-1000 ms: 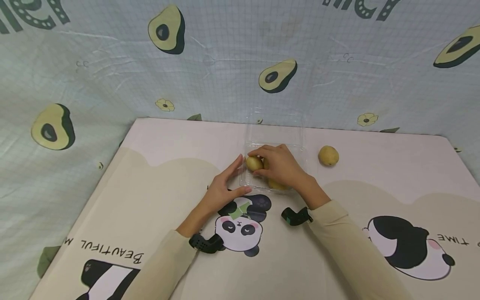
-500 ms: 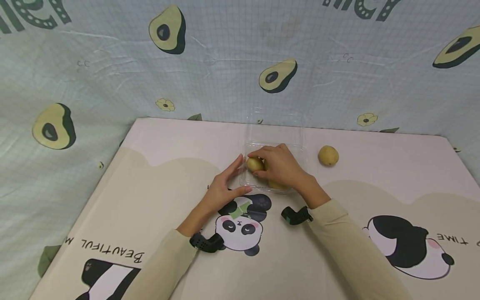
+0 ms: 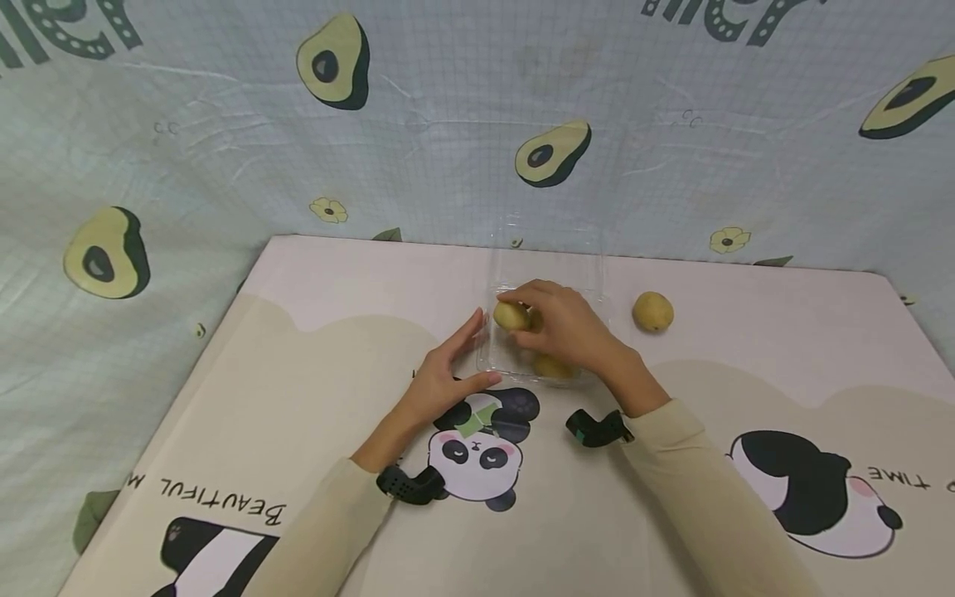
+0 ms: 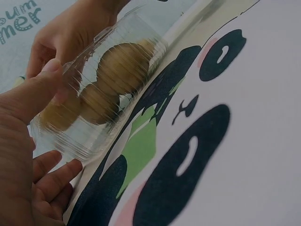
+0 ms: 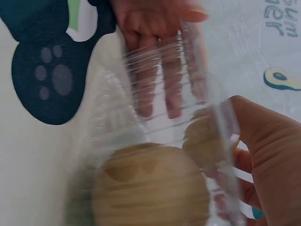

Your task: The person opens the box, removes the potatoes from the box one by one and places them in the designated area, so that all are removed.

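A clear plastic clamshell box stands on the table with its lid raised at the back. My right hand reaches over the box and pinches a round yellow-brown, potato-like piece between thumb and fingers, at the box's left side. Other such pieces lie inside, partly covered by that hand; the left wrist view shows them through the ribbed wall. With fingers extended, my left hand rests against the box's left side, its thumb at the near left corner.
One more yellow-brown piece sits on the table right of the box. The table cover carries printed pandas. An avocado-print cloth hangs behind the table. Each wrist wears a black camera mount.
My right hand has shifted slightly up and to the right with the pinched piece, showing more of the piece at the box's near side. My left hand stays in place.
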### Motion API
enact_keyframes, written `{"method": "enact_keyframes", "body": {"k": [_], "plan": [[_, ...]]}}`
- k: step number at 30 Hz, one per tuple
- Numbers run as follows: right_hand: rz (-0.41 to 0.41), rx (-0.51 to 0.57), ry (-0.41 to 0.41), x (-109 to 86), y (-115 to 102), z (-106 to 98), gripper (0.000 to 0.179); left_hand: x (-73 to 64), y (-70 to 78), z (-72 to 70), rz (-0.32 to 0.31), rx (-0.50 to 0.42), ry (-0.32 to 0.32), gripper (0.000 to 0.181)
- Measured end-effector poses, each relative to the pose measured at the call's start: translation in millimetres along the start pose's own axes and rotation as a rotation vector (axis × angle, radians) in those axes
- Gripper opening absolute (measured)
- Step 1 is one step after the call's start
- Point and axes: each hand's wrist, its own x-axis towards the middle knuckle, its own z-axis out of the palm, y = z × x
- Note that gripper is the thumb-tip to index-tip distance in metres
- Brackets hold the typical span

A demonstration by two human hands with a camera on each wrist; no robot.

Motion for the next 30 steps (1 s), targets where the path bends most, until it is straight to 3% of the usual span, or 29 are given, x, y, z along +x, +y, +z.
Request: {"method": "enact_keyframes", "body": {"k": [3, 12, 19, 30], "plan": [[-0.011, 0.039, 0.027, -1.0, -2, -6, 0.048, -0.9, 6.3, -1.1, -0.006, 0.001, -0.001, 0.089], [-0.084, 0.090, 0.111, -4.6, -1, -16, 0.050, -0.3, -0.1, -0.2, -0.002, -0.001, 0.001, 0.092], [-0.094, 0.179, 0.126, -9.8, -1, -26, 0.050, 0.0, 1.0, 0.4, -0.004, 0.000, 0.002, 0.088], [-0.163, 0.176, 0.248, -21.7, 5, -37, 0.051, 0.1, 4.6, 1.3, -0.032, 0.011, -0.005, 0.086]]}}
